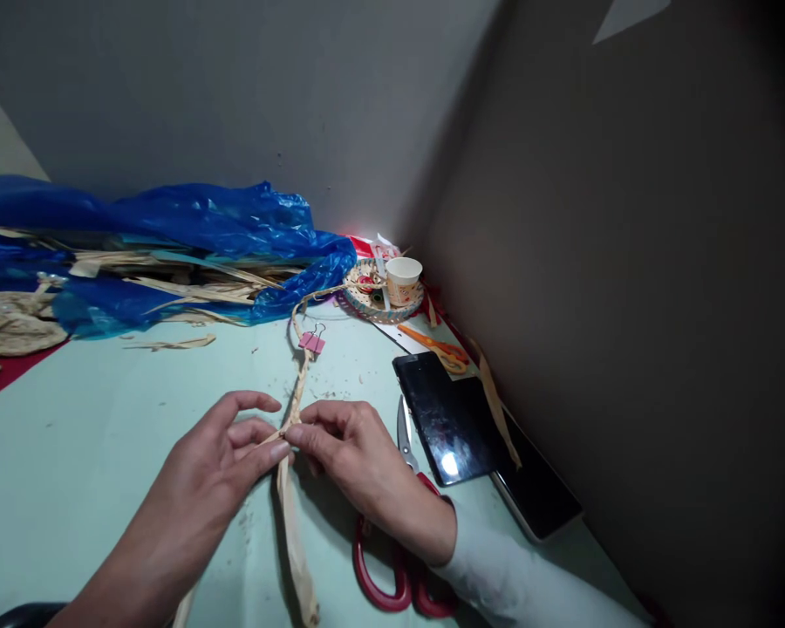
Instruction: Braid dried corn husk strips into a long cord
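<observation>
Between my hands runs a braid of pale dried plant fibre, with a pink binder clip on it farther up. My left hand pinches a strand at the braid's lower end, thumb against forefinger side. Close against it, my right hand pinches the braid at the same spot. A loose, wide fibre strip hangs from there towards me. The braid's far end curves over to a round woven basket. Red-handled scissors lie partly under my right wrist.
A blue plastic bag with fibre strips spreads along the back left. At the back, a paper cup stands in the woven basket. Orange scissors, a black tablet and another dark device lie by the right wall.
</observation>
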`<state>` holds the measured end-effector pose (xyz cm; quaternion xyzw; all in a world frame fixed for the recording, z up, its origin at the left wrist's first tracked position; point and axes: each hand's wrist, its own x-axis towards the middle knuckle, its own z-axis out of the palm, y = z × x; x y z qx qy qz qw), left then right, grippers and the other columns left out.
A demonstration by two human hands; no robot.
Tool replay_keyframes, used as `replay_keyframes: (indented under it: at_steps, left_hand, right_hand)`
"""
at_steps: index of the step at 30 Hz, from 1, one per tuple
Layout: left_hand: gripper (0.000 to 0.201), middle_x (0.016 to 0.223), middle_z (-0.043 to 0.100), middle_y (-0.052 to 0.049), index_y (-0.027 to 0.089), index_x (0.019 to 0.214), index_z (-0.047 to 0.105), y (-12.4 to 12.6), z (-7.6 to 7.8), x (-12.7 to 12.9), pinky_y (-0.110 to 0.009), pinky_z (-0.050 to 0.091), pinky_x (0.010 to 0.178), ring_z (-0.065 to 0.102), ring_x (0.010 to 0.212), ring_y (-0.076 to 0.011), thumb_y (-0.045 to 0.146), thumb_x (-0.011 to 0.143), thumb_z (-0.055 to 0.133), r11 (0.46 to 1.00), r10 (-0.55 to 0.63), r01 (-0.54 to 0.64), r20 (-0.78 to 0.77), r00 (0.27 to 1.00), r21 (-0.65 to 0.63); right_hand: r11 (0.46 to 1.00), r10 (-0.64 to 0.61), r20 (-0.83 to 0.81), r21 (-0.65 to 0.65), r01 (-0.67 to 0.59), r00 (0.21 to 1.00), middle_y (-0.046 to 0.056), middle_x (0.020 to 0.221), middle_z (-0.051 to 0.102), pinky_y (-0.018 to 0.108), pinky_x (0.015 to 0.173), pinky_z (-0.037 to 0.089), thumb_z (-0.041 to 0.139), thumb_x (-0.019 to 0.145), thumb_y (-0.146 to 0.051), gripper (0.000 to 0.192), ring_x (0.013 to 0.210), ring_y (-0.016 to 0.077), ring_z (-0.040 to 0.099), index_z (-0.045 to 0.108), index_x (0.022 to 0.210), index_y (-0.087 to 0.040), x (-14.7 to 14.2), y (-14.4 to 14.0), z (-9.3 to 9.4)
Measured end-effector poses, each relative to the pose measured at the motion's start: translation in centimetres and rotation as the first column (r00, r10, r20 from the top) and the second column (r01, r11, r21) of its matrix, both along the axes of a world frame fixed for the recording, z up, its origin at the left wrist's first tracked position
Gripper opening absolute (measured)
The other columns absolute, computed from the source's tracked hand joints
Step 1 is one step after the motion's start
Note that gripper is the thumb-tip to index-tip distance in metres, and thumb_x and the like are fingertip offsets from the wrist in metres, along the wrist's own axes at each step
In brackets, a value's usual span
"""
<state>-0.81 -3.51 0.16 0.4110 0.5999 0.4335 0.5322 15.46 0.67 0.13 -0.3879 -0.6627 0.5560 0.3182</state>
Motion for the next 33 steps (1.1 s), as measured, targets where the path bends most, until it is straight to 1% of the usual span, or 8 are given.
replay_keyframes:
  at_steps: [7,12,15,18,21,26,29,33]
  left_hand:
    - [0.039,0.069,0.07,0.002,0.024,0.08,0.061,-0.4,0.2,0.0,-0.028,0.046,0.067,0.065,0.07,-0.0202,0.06,0.07,0.072,1.0,-0.006,0.009,-0.125,0.992,0.025]
    - [0.039,0.053,0.056,0.004,0.024,0.059,0.057,-0.8,0.6,0.4,-0.026,0.039,0.057,0.05,0.056,-0.0159,0.06,0.072,0.067,0.998,0.031,-0.018,-0.264,0.964,0.053]
    - [0.038,0.055,0.057,0.002,0.026,0.059,0.059,-1.1,0.6,0.3,-0.027,0.04,0.057,0.05,0.059,-0.0177,0.06,0.074,0.063,0.998,0.038,-0.022,-0.318,0.947,0.054]
    - [0.035,0.058,0.06,0.003,0.027,0.062,0.061,-1.7,0.8,0.7,-0.027,0.04,0.059,0.051,0.063,-0.0179,0.059,0.077,0.063,0.998,0.044,-0.024,-0.314,0.948,0.066]
    - [0.031,0.06,0.065,0.002,0.028,0.065,0.064,-2.1,0.9,1.3,-0.028,0.043,0.059,0.055,0.063,-0.0186,0.057,0.075,0.064,0.991,0.117,-0.086,-0.343,0.932,0.103]
    - [0.031,0.063,0.075,-0.002,0.028,0.067,0.07,-2.0,0.7,1.9,-0.032,0.053,0.059,0.07,0.069,-0.0281,0.058,0.06,0.067,0.982,0.186,-0.158,-0.401,0.897,0.103]
    - [0.023,0.065,0.077,-0.002,0.028,0.067,0.073,-2.0,0.4,2.1,-0.032,0.053,0.058,0.073,0.068,-0.0283,0.049,0.066,0.066,0.968,0.204,-0.096,-0.503,0.84,0.232]
    - [0.014,0.068,0.079,-0.002,0.028,0.069,0.076,-2.4,-0.2,2.1,-0.031,0.054,0.064,0.073,0.061,-0.0244,0.035,0.074,0.065,0.887,0.238,0.09,-0.613,0.753,0.454]
  right_hand:
    - [0.998,-0.045,-0.035,-0.053,0.043,0.998,-0.002,0.059,0.057,0.023,0.058,0.035,0.056,0.089,-0.026,0.024,0.056,0.0099,0.047,0.059,0.067,-0.016,-0.4,-0.8,0.4]
    - [0.987,-0.138,0.076,0.093,0.131,0.988,-0.003,0.059,0.053,0.023,0.056,0.032,0.057,0.086,-0.024,0.022,0.058,0.0098,0.044,0.059,0.066,-0.015,-0.3,-1.1,1.1]
    - [0.972,-0.152,0.091,0.192,0.132,0.984,-0.004,0.059,0.049,0.022,0.054,0.029,0.055,0.086,-0.02,0.022,0.057,0.0085,0.039,0.059,0.065,-0.015,-0.1,-1.1,0.9]
    - [0.967,-0.154,0.08,0.217,0.134,0.985,-0.004,0.059,0.05,0.022,0.053,0.028,0.055,0.085,-0.019,0.02,0.057,0.0081,0.04,0.061,0.067,-0.014,-0.2,-1.1,0.6]
    - [0.973,-0.155,0.061,0.182,0.141,0.986,-0.003,0.061,0.055,0.021,0.055,0.031,0.056,0.085,-0.019,0.019,0.059,0.0092,0.044,0.066,0.069,-0.013,-0.4,-1.2,0.6]
    - [0.987,-0.114,0.025,0.119,0.11,0.993,-0.002,0.062,0.056,0.022,0.059,0.036,0.054,0.086,-0.02,0.024,0.061,0.011,0.047,0.067,0.067,-0.014,-0.3,-1.2,0.7]
    - [0.996,-0.06,0.012,0.074,0.059,0.998,-0.002,0.06,0.052,0.021,0.057,0.035,0.053,0.089,-0.022,0.028,0.059,0.0105,0.043,0.065,0.065,-0.015,-0.1,-1.0,0.7]
    - [0.997,-0.033,-0.14,-0.079,0.022,0.99,-0.001,0.062,0.058,0.021,0.058,0.038,0.059,0.085,-0.027,0.023,0.06,0.0109,0.048,0.07,0.07,-0.014,-0.3,-0.7,0.3]
